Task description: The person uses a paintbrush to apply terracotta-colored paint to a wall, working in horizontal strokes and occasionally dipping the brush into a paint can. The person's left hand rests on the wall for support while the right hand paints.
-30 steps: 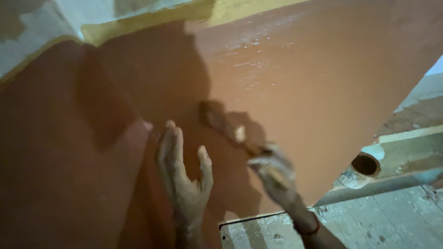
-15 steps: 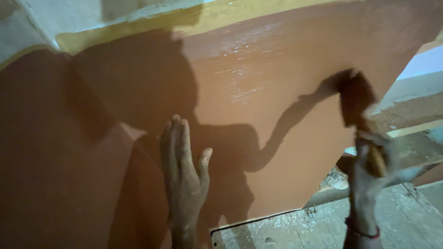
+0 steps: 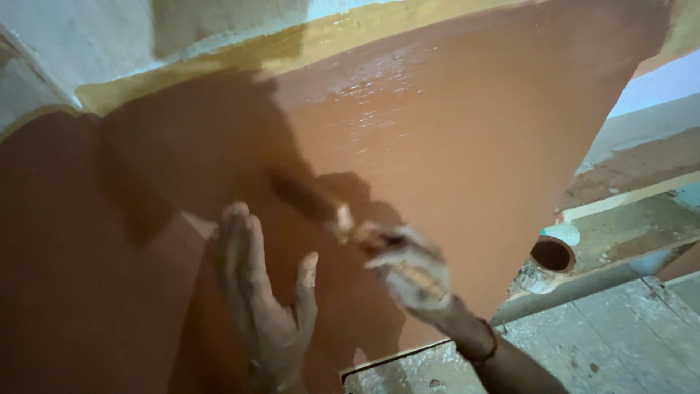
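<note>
At the bottom centre of the frame, my left hand lies flat against the wall, fingers straight and spread a little, thumb out to the side, holding nothing. Just to its right, my right hand is closed around the handle of a paintbrush; the hand is blurred and spotted with pale paint, so I cannot make out each finger, but the fist is wrapped on the handle. The brush points up and left, its dark head touching or nearly touching the red-brown surface in the shadow near mid-frame.

Further up, the painted area looks wet and glossy toward the upper centre, with a yellow band along its top edge and pale plaster above it. At the lower right lies a bare concrete floor, and beyond it a short open pipe end sits by a ledge.

My worry is the braced palm: if that paint is still wet, the hand may smear it or lift a print. The brush could also stray into the yellow band, and drips could land on the concrete below.
</note>
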